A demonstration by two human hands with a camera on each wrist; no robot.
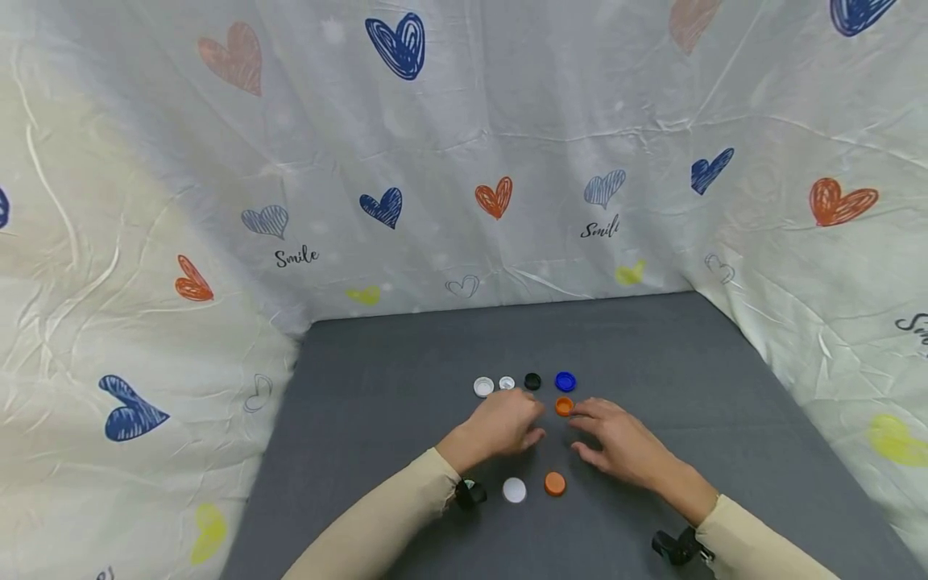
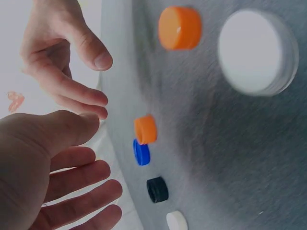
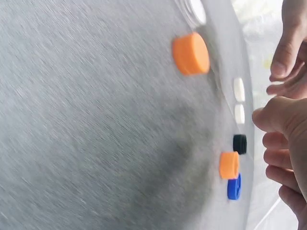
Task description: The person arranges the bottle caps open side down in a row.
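Observation:
My left hand (image 1: 502, 423) hovers over the dark grey table with relaxed fingers and nothing in them. Facing it, my right hand (image 1: 618, 441) is also empty, its fingers loosely bent and their tips close to an orange bottle cap (image 1: 564, 407) lying hollow side up. Just beyond that is a blue bottle cap (image 1: 565, 382). A black bottle cap (image 1: 532, 381) and two white caps, one larger (image 1: 483, 387) and one smaller (image 1: 507, 383), continue the row leftward, past my left hand. Both hands appear clear of the caps in the left wrist view.
Nearer to me, a white cap (image 1: 514, 490) and another orange cap (image 1: 554, 483) lie side by side, closed tops up. A white cloth with printed hearts (image 1: 435, 121) hangs behind and along both sides of the table (image 1: 377, 379). Dark cameras are strapped at both wrists.

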